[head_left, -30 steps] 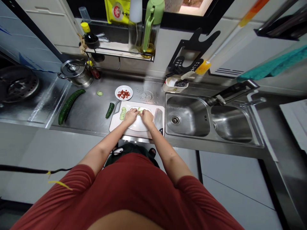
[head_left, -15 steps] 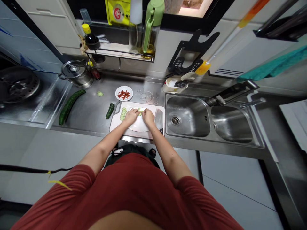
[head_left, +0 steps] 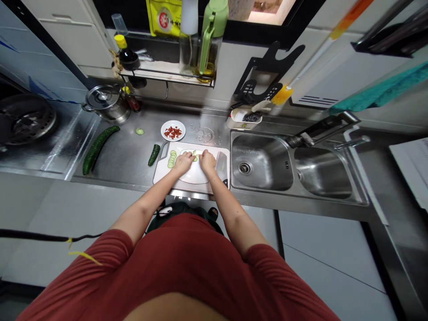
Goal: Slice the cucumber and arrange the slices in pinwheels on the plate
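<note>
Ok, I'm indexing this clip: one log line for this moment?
left hand: at cucumber slices on oval plate | right hand: over plate, beside slices | knife: on cutting board

1 head cam, fwd/down, facing counter (head_left: 129, 154)

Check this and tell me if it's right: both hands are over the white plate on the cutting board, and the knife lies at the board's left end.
One thing is wrong: the knife lies at the right end of the cutting board, as the head view shows. The left hand and right hand are indeed over the white plate.
</note>
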A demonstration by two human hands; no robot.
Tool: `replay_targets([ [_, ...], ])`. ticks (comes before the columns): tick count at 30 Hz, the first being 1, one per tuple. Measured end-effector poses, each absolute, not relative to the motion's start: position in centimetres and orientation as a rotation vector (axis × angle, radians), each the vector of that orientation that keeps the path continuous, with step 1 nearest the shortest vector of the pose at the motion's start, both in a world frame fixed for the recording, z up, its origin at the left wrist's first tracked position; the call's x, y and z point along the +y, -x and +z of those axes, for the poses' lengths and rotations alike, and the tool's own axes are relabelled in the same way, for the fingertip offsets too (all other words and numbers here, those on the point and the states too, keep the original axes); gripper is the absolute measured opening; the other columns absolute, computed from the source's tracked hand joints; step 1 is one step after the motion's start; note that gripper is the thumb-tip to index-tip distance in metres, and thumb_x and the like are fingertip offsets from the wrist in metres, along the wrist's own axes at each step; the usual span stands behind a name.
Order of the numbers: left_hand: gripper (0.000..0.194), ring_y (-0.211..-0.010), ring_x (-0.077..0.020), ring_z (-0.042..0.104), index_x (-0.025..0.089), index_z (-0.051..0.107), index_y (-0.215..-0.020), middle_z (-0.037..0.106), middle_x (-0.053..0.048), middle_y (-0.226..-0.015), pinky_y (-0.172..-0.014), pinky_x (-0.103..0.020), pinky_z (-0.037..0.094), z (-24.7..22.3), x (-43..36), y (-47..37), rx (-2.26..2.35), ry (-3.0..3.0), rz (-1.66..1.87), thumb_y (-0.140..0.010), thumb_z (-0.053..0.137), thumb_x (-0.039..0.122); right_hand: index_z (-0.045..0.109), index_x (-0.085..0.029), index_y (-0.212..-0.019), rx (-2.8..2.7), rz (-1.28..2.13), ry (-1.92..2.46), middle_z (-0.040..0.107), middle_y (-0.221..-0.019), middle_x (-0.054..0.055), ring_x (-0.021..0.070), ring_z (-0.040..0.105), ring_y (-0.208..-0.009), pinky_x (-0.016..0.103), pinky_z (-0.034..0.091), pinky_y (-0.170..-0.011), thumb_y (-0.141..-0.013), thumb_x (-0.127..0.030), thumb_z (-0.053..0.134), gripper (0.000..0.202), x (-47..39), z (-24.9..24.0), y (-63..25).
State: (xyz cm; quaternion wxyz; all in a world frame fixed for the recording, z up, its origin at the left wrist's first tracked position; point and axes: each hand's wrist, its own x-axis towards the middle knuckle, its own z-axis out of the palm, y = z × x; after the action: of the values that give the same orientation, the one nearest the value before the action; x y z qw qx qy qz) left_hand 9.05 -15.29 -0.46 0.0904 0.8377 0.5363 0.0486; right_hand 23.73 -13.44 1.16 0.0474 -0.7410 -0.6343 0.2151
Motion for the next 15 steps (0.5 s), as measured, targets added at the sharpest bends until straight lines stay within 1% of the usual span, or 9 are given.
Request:
replay_targets([
  [3, 0.038, -0.110, -0.0242, 0.047, 0.024, 0.058, -0.126, 0.056, -0.011, -0.115, -0.084, -0.036, 0.044, -0.5, -15.5, -9.0, 1.621, -2.437, 0.192, -0.094, 0.038, 0.019, 0.055, -0.018, -0.111, -1.920, 0.677, 2.230, 0.066, -0.106, 0.011, 0.0224, 0.062, -0.097, 0.030, 0.044, -0.079, -0.097, -0.033, 0.042, 0.025, -13.7, 1.0, -24.0],
  [6, 0.037, -0.110, -0.0239, 0.047, 0.023, 0.061, -0.122, 0.056, -0.011, -0.117, -0.085, -0.036, 0.044, -0.7, -15.7, -8.8, 1.644, -2.415, 0.219, -0.095, 0.037, 0.020, 0.054, -0.019, -0.111, -1.945, 0.665, 2.153, 0.066, -0.107, 0.010, 0.0218, 0.061, -0.097, 0.030, 0.043, -0.079, -0.097, -0.036, 0.041, 0.025, -14.2, 0.7, -24.1],
  [10, 0.037, -0.110, -0.0244, 0.047, 0.024, 0.059, -0.125, 0.056, -0.011, -0.119, -0.083, -0.036, 0.044, -0.9, -15.9, -8.6, 1.644, -2.431, 0.194, -0.094, 0.038, 0.022, 0.054, -0.021, -0.111, -2.012, 0.655, 2.108, 0.064, -0.109, 0.008, 0.0212, 0.060, -0.098, 0.030, 0.043, -0.080, -0.095, -0.042, 0.047, 0.027, -14.9, 0.5, -23.9],
  [15, 0.037, -0.110, -0.0243, 0.046, 0.025, 0.059, -0.125, 0.057, -0.010, -0.118, -0.084, -0.035, 0.043, -0.8, -15.8, -8.4, 1.617, -2.465, 0.156, -0.095, 0.038, 0.023, 0.055, -0.021, -0.110, -2.043, 0.665, 2.149, 0.064, -0.110, 0.008, 0.0206, 0.060, -0.099, 0.029, 0.043, -0.080, -0.094, -0.041, 0.051, 0.026, -14.9, 0.6, -23.6],
])
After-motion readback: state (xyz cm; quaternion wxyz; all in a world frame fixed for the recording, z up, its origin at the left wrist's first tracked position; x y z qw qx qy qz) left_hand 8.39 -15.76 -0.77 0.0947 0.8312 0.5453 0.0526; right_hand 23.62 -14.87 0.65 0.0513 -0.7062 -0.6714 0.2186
